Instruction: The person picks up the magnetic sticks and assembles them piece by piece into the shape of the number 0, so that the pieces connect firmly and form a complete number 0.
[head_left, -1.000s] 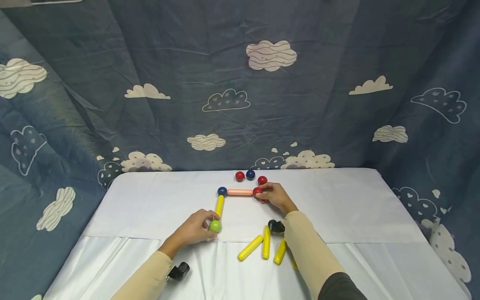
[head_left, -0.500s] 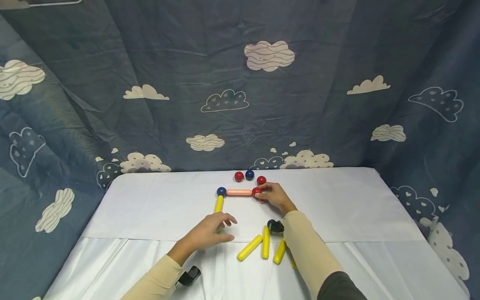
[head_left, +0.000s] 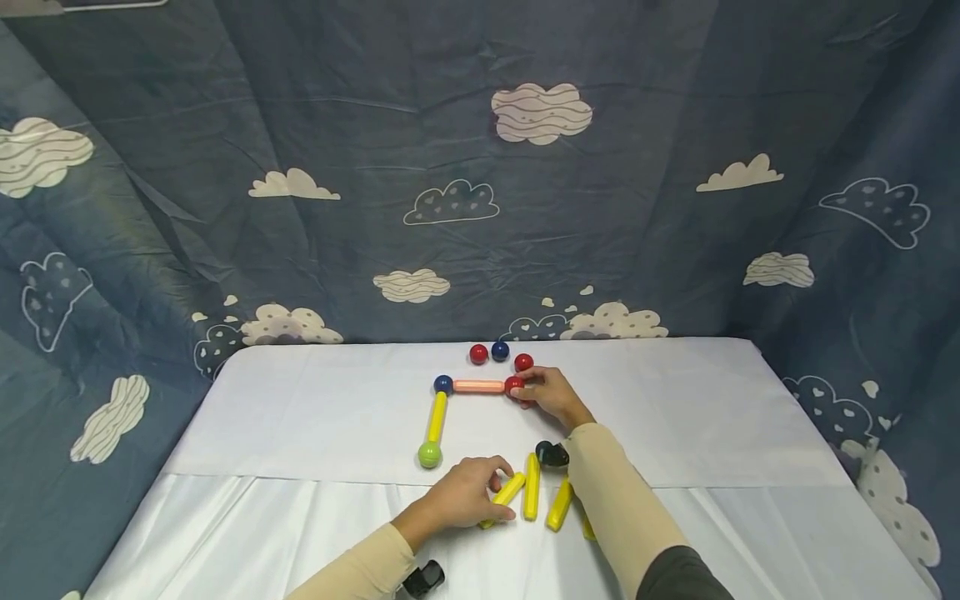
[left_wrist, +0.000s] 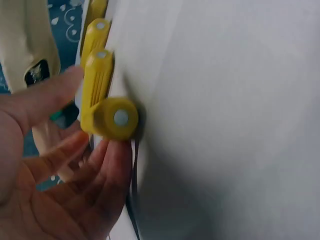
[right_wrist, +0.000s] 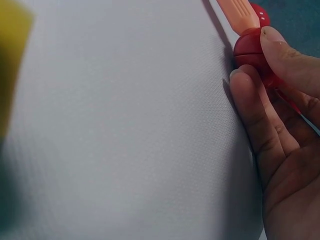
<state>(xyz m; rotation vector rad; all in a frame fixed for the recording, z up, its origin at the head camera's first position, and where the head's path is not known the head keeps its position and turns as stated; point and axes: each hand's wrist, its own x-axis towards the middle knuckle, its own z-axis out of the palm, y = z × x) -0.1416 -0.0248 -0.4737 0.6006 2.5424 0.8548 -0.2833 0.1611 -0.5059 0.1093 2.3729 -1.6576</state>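
Note:
My left hand (head_left: 465, 492) is over the leftmost loose yellow magnetic rod (left_wrist: 116, 119), thumb on one side and fingertips on the other. In the left wrist view the fingers lie right at the rod's end, and the thumb stands apart from it. My right hand (head_left: 552, 393) pinches a red ball (right_wrist: 247, 52) between thumb and fingers at the right end of a pink rod (head_left: 479, 387). A blue ball (head_left: 443, 384) joins that rod's left end. From it a yellow rod (head_left: 437, 417) runs down to a green ball (head_left: 430, 454).
Several more loose yellow rods (head_left: 532, 487) lie right of my left hand, one partly hidden under the right sleeve. Behind the pink rod sit a red ball (head_left: 478, 354), a blue ball (head_left: 500, 351) and another red ball (head_left: 523, 362). A cloud-patterned curtain backs the white table (head_left: 675, 408).
My left hand has let go of the green ball and moved right and nearer, to the loose yellow rod. The right hand has stayed on the red ball.

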